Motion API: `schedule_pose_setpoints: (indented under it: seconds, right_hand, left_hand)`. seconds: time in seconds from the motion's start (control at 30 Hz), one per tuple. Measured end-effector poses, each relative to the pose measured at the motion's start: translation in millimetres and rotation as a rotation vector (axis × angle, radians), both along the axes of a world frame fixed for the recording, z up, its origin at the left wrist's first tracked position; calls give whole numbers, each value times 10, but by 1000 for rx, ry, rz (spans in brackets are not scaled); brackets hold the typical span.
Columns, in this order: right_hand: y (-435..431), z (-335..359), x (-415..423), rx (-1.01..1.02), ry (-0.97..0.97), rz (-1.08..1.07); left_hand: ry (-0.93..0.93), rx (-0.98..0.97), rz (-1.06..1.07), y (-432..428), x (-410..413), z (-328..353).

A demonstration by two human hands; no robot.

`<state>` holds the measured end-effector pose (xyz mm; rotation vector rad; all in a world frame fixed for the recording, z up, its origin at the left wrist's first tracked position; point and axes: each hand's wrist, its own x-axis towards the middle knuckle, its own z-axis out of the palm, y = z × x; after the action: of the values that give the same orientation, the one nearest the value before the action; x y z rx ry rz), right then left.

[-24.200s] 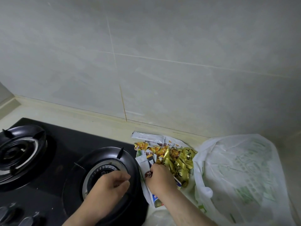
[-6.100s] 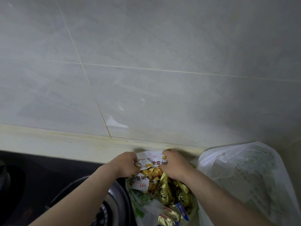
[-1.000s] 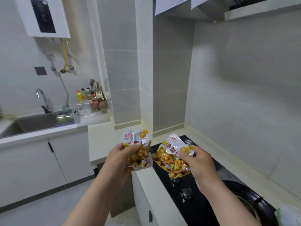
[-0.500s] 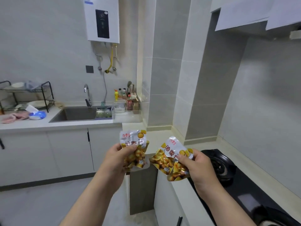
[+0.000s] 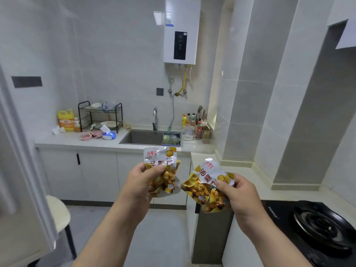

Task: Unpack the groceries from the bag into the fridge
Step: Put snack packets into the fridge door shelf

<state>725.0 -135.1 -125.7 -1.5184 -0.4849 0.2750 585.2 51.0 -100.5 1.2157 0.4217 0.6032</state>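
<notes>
You are in the carrying step, with both hands loaded and held out over the floor. Your left hand [image 5: 142, 182] grips the left packet [image 5: 160, 162] of yellow snacks, thumb across its front and fingers curled behind. A second packet may be tucked behind it, but I cannot tell. Your right hand [image 5: 238, 191] pinches the right packets [image 5: 207, 185], which look like two overlapped, with the thumb on the printed face. The two loads sit near each other without touching, in front of the sink [image 5: 143, 137] and left of the stove [image 5: 317, 224].

The grocery bag is out of view. No fridge shows plainly. The pale upright panel [image 5: 17, 151] at the far left edge could be its door or side, but it is too blurred to say.

I judge the next move is to reach the fridge and open it. With both hands full, you will need to pass one load to the other hand to free fingers for the door. The packets look thin and slippery, so a crowded grip could let one slide out. Mind the stool [image 5: 57, 211], low on the left near that panel.
</notes>
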Motion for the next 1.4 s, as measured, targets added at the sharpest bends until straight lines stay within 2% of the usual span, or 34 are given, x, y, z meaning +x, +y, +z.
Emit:
schedule_pose_setpoints:
  seconds: [0.47, 0.8, 1.1, 1.4]
  right_hand:
    - [1145, -13, -416, 19, 19, 334]
    - [1595, 87, -306, 32, 89, 581]
    - [1850, -108, -126, -19, 104, 712]
    - [2120, -147, -544, -2, 115, 909]
  left_hand:
    - [-11, 22, 309, 498, -1018, 82]
    - [-56, -34, 568, 601, -1139, 173]
    - [-76, -76, 732, 482, -1035, 92]
    - [-49, -76, 1026, 253, -1523, 4]
